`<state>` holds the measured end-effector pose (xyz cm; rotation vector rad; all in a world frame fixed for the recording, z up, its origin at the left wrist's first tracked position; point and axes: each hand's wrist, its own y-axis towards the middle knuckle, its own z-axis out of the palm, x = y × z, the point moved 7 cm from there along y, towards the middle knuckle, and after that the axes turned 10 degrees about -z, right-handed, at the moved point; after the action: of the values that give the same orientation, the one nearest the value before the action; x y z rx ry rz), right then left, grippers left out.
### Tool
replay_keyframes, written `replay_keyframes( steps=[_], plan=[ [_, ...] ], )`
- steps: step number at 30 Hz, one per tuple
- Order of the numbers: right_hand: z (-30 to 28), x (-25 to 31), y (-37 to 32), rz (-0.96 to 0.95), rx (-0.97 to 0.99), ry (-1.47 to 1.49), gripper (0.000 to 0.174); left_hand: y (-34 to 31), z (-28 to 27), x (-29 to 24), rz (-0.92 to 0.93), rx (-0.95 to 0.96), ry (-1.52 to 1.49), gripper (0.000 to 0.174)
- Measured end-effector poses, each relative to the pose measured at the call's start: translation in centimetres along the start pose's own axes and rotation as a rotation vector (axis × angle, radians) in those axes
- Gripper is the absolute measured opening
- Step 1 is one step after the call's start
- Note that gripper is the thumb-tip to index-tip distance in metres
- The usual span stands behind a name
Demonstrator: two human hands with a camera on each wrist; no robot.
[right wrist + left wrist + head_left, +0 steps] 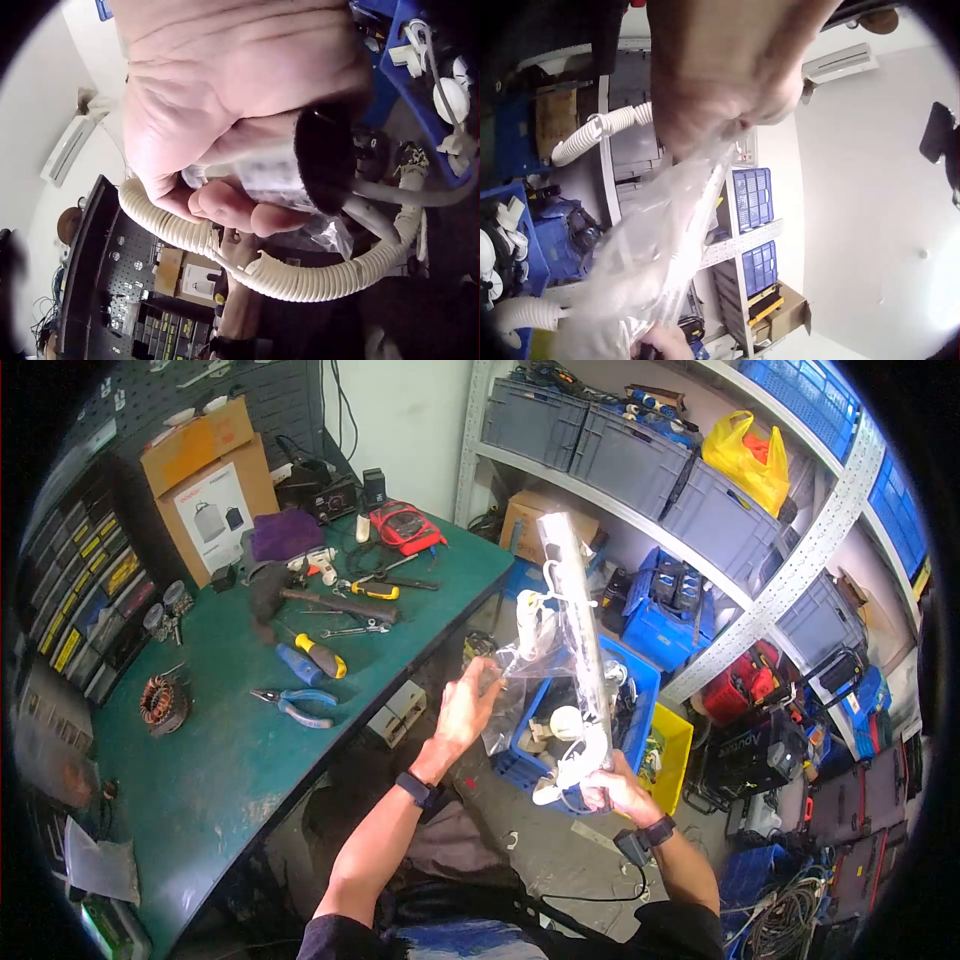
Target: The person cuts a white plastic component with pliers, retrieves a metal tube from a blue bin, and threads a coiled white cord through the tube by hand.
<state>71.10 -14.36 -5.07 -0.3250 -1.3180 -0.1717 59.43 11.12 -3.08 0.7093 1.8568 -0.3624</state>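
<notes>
My right hand point(620, 792) grips the lower end of a long white tube point(578, 630) wrapped in clear plastic, held slanting up over the blue crate. In the right wrist view my fingers curl round the tube next to its dark end point(326, 161). A grey cable and a white corrugated hose point(322, 281) loop from it. My left hand point(465, 705) is left of the tube and pinches the edge of the clear plastic film point(637, 232), which stretches between both hands in the left wrist view. The left fingertips are partly hidden there.
Below stands a blue crate point(512, 762) of white fittings and cables, beside a yellow bin point(680, 745). The green workbench point(215, 760) on the left carries pliers point(300, 705), screwdrivers, a hammer, a copper coil point(162, 703) and a red multimeter point(407, 525). Shelves with grey bins stand behind.
</notes>
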Motion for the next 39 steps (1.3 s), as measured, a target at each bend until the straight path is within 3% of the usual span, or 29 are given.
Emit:
replay_keyframes(
  steps=[4, 6, 7, 8, 10, 11, 12, 14, 16, 18, 23, 24, 26, 28, 30, 32, 34, 36, 38, 39],
  plan=[
    [-0.8, 0.2, -0.3, -0.007, -0.11, -0.065, 0.009, 0.6, -0.6, 0.7, 0.013, 0.048, 0.013, 0.034],
    [-2.9, 1.0, -0.6, -0.077, -0.277, -0.153, 0.007, -0.4, -1.0, -0.4, 0.062, 0.112, -0.125, 0.04],
    [-3.4, 1.9, -0.9, -0.128, -0.285, -0.246, 0.007, -0.8, -1.0, -1.6, 0.032, 0.216, -0.314, 0.05],
    [-4.1, 2.7, -1.2, -0.127, -0.351, -0.36, 0.008, -0.7, -1.0, -1.2, 0.026, 0.226, -0.318, 0.05],
    [-5.6, 3.0, -1.9, -0.147, -0.383, -0.434, 0.009, -0.7, -0.4, -2.0, 0.11, 0.474, -0.491, 0.058],
    [-6.1, 2.9, -2.1, -0.14, -0.389, -0.436, 0.009, -0.8, 0.4, -1.7, 0.0, 0.619, -0.611, 0.065],
    [-6.6, 3.2, -2.5, -0.169, -0.422, -0.517, 0.008, -0.5, 0.6, -1.6, -0.009, 0.625, -0.617, 0.065],
    [-6.9, 3.4, -3.0, -0.191, -0.451, -0.602, 0.008, -0.2, 1.8, -1.3, -0.255, 0.812, -1.034, 0.064],
    [-7.1, 3.5, -3.4, -0.206, -0.498, -0.625, 0.009, -1.1, 2.9, -3.6, -0.325, 0.77, -1.07, 0.062],
    [-7.7, 2.8, -3.6, -0.209, -0.511, -0.69, 0.011, -1.4, 3.1, -5.8, -0.153, 0.534, -0.76, 0.06],
    [-8.5, 0.7, -4.3, -0.237, -0.556, -0.787, 0.024, -3.5, 4.4, -8.7, 0.064, 0.657, -0.987, 0.069],
    [-8.5, 0.3, -4.5, -0.23, -0.555, -0.786, 0.024, -3.6, 4.7, -8.6, 0.058, 0.658, -0.989, 0.069],
    [-8.6, -0.5, -4.4, -0.222, -0.518, -0.829, 0.023, -3.6, 5.5, -8.5, -0.163, 0.763, -1.511, 0.063],
    [-7.6, -0.2, -4.3, -0.259, -0.495, -0.836, 0.021, -3.2, 6.9, -8.2, -0.175, 0.675, -1.463, 0.06],
    [-7.1, -1.2, -4.2, -0.082, -0.48, -0.674, 0.019, -3.0, 7.4, -7.9, -0.111, 0.571, -1.296, 0.057],
    [-7.7, -1.7, -3.8, -0.113, -0.476, -0.677, 0.019, -2.9, 7.2, -7.6, -0.075, 0.592, -1.398, 0.051],
    [-7.5, -1.7, -3.7, -0.139, -0.48, -0.667, 0.019, -3.5, 6.9, -8.0, -0.35, 0.855, -1.975, 0.047],
    [-7.0, -1.1, -3.2, -0.17, -0.47, -0.723, 0.018, -3.3, 6.8, -7.3, -0.398, 0.794, -1.924, 0.056],
    [-7.1, -1.4, -3.1, -0.156, -0.463, -0.697, 0.019, -3.1, 6.9, -7.3, -0.34, 0.942, -1.898, 0.063],
    [-7.2, -1.5, -3.1, -0.16, -0.47, -0.73, 0.02, -2.8, 7.2, -6.6, -0.331, 0.853, -1.727, 0.068]
  ],
)
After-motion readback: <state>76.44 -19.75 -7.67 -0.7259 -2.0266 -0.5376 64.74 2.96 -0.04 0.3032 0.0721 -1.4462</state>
